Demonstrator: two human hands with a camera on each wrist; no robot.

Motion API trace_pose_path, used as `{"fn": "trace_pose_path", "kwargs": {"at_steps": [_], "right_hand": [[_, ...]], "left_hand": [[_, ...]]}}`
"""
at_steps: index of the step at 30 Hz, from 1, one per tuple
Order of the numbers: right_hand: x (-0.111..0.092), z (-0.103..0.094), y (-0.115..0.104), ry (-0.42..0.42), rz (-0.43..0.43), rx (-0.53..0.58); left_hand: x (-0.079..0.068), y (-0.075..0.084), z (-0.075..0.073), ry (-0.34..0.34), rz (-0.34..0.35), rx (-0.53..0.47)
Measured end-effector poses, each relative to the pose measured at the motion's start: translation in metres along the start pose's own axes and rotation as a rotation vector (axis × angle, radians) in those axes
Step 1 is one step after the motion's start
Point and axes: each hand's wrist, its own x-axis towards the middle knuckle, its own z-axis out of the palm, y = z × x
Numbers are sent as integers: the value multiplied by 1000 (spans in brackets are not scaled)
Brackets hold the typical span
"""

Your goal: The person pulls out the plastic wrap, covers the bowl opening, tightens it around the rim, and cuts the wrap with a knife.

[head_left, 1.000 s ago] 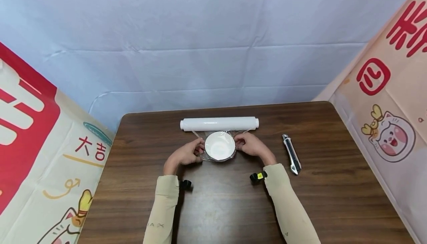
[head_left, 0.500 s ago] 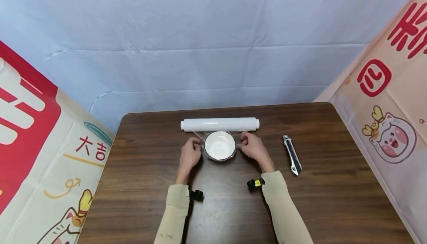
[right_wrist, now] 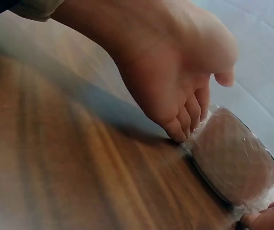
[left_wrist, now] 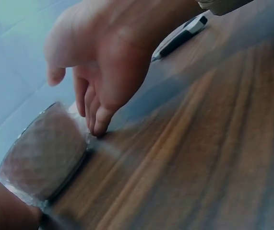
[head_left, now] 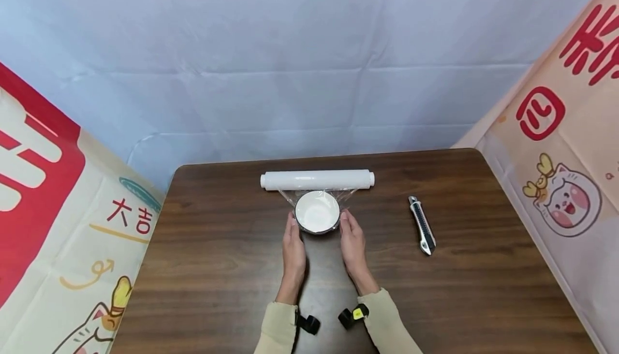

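Note:
A white bowl [head_left: 317, 211] with a dark rim stands at the table's middle, and clear plastic wrap [head_left: 290, 197] covers its sides and spreads toward the roll of wrap [head_left: 317, 180] behind it. In the left wrist view the bowl's side [left_wrist: 48, 151] shows a quilted pattern under the crinkled film. My left hand [head_left: 294, 252] lies along the bowl's left side with straight fingers. On the other side my right hand [head_left: 353, 241] mirrors it, fingertips at the film. Each wrist view mostly shows the opposite hand, its relaxed fingers low by the bowl's base.
A box cutter [head_left: 423, 226] lies on the wooden table [head_left: 217, 268] to the right of the right hand. The roll stretches crosswise near the table's back edge. A pale cloth backdrop [head_left: 309, 74] rises behind, with printed banners at both sides.
Both hands have let go of the film at the bowl's sides and swung nearer the front, fingers straightened along the bowl. Bowl, roll and box cutter stay put.

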Motion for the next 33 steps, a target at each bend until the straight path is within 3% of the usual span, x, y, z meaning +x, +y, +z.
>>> {"fn": "trace_pose_path", "kwargs": {"at_steps": [7, 13, 17, 20, 24, 27, 33], "right_hand": [[12, 4, -4, -12, 15, -58], [15, 14, -5, -43, 27, -31], [13, 19, -5, -23, 23, -49], [12, 20, -7, -2, 15, -61], [14, 21, -11, -5, 19, -22], [15, 18, -12, -52, 50, 16], [19, 5, -10, -223, 73, -1]], "left_hand": [[9, 2, 6, 1, 0, 18], [12, 5, 24, 91, -14, -49], [13, 9, 32, 174, -13, -10], [15, 14, 33, 200, -10, 28], [19, 18, 32, 176, -29, -29], [20, 14, 28, 144, -46, -101], [23, 2, 13, 76, -49, -132]]}}
